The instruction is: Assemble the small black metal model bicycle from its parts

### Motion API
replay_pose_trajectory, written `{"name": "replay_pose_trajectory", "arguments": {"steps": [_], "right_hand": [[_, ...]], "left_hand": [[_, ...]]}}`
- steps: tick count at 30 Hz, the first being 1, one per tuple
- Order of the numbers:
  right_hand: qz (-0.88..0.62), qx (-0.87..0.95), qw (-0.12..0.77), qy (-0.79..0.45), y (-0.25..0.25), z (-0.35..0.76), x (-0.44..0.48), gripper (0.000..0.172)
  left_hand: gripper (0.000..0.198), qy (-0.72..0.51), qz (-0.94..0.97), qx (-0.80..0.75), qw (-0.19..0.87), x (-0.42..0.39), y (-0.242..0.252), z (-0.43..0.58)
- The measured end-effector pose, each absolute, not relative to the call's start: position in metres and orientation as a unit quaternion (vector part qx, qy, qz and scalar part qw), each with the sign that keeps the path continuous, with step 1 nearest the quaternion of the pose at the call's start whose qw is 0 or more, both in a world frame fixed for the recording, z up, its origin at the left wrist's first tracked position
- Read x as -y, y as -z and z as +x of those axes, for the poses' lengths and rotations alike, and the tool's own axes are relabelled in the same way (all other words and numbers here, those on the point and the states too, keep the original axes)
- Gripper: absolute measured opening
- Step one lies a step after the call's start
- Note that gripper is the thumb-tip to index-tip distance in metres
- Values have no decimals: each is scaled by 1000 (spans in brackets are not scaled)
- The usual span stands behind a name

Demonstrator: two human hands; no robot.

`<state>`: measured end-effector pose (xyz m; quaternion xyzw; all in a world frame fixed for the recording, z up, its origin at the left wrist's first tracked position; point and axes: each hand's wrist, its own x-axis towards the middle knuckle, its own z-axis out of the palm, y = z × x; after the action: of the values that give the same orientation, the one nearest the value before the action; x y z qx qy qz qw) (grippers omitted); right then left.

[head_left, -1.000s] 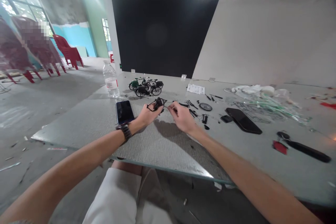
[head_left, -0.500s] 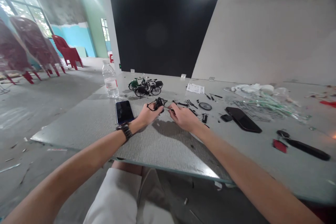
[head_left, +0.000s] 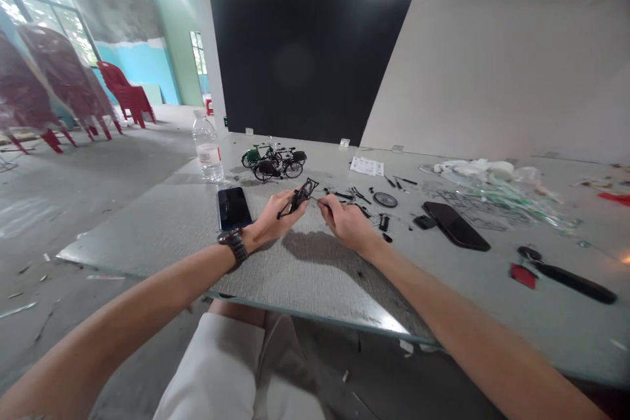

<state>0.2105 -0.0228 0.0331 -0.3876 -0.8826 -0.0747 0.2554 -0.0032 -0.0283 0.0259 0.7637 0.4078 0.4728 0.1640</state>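
While the left hand (head_left: 276, 216) holds the small frame (head_left: 302, 195) above the table (head_left: 147, 226), the right hand (head_left: 348, 223) pinches a thin rod (head_left: 314, 199), which points toward this frame. Behind them stand bikes (head_left: 274, 164); a wheel (head_left: 385, 200) lies rightward.

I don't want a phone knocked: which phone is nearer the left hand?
The left phone, by the watch; the other phone lies right of the right hand.
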Motion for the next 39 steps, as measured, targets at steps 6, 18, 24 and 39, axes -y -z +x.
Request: {"name": "replay_pose_trajectory", "arguments": {"steps": [6, 18, 24, 39], "right_hand": [[-373, 867, 329, -27, -43, 205, 35, 28], [-388, 619, 386, -563, -56, 189, 39, 40], [-434, 706, 382, -408, -53, 192, 37, 25], [-391, 862, 320, -51, -44, 202, 31, 31]], "left_hand": [[46, -504, 769, -356, 166, 33, -25, -6], [54, -508, 813, -277, 65, 24, -22, -15], [46, -494, 800, -322, 110, 24, -24, -11], [30, -473, 770, -413, 113, 24, -22, -4]]}}
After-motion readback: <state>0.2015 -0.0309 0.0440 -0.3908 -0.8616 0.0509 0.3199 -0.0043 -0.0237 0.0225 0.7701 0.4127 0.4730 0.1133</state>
